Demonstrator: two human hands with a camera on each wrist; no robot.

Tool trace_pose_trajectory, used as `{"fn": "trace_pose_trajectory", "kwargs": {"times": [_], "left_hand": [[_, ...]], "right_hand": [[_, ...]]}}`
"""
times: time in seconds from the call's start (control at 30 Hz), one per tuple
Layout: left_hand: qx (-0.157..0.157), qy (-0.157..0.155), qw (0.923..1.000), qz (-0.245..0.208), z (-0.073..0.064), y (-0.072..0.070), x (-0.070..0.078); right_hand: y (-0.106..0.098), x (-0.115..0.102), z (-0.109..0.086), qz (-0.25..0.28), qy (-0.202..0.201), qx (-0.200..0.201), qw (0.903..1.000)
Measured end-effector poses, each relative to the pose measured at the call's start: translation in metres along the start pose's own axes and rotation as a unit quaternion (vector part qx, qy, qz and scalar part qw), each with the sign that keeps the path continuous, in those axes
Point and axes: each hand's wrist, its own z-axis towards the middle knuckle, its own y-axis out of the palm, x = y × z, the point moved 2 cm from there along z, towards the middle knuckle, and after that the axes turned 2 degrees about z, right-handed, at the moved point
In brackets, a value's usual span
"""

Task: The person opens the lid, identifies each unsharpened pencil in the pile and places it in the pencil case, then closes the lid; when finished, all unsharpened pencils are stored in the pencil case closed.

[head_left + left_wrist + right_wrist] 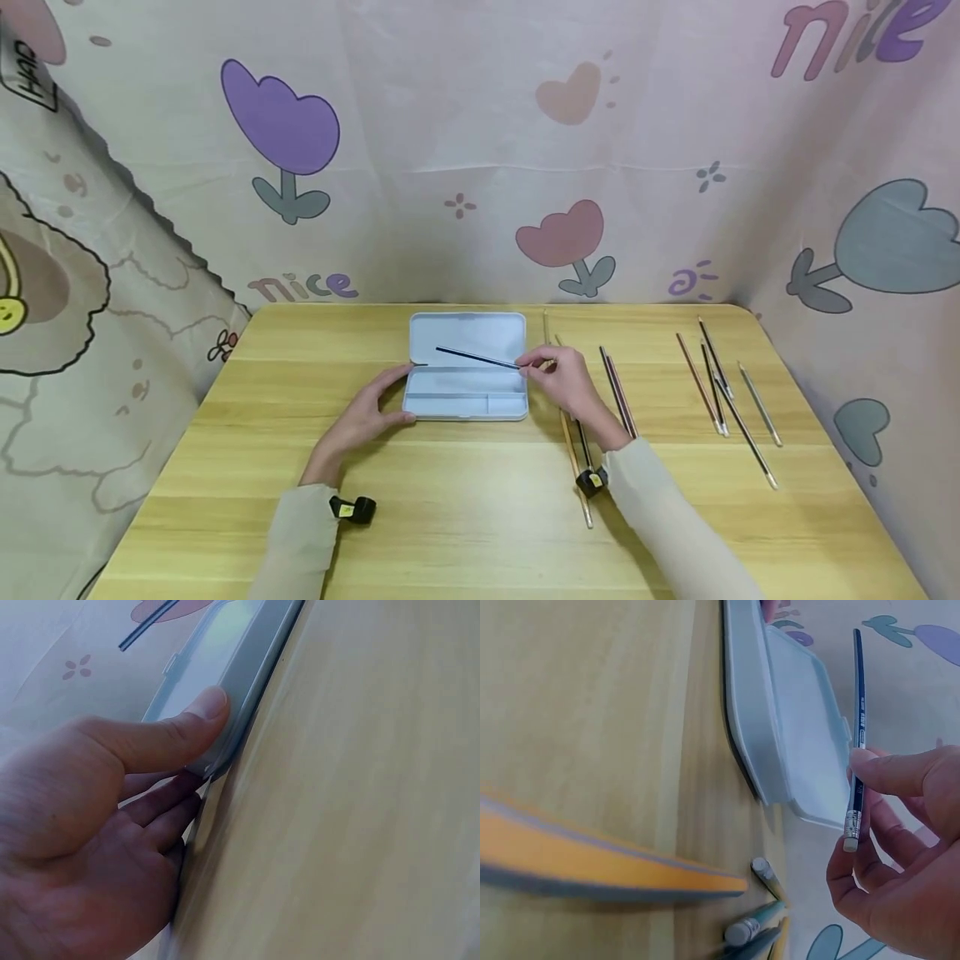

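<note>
A right hand (558, 377), thumb and fingers closed, pinches a slim dark-blue, white-tipped pencil (472, 357) near its tip, holding it above an open pale-blue rectangular pencil box (446, 407) at the far edge of a yellowish wood-grain desk (450, 517). A left hand (363, 417), partly spread, clasps the box's left end between thumb and fingers. Other slim wooden pencils (746, 433) lie toward the desk's right edge.

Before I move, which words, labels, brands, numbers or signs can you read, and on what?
"nice": wall cloth, upper right.
"nice": wall cloth, low on the left.
Boxed letters, wall cloth's far left: too unclear.
Print on held pencil: too small.
Yellow wrist stickers: too small.
</note>
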Motion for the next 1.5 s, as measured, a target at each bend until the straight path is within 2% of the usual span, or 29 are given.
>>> {"fn": "trace_pose_trajectory", "kwargs": {"times": [0.17,0.37,0.73,1.03,1.5], "left_hand": [[0.001,0.001,1.0,-0.008,0.002,0.0,-0.001],[0.003,-0.004,0.9999,-0.015,0.001,0.0,0.0],[0.0,-0.002,0.9999,-0.013,0.0,0.0,-0.001],[0.001,0.0,0.9999,-0.013,0.001,-0.001,-0.001],[0.001,-0.005,0.9999,-0.013,0.001,-0.001,-0.001]], "right_hand": [[0.008,0.001,0.008,-0.023,-0.026,-0.016,0.9993],[0.022,-0.004,0.015,-0.038,-0.032,-0.041,0.9979],[0.043,0.005,0.014,-0.07,0.016,-0.075,0.9946],[0.048,0.001,0.014,-0.091,-0.003,-0.079,0.9927],[0.048,0.003,0.015,-0.073,0.036,-0.102,0.9915]]}}
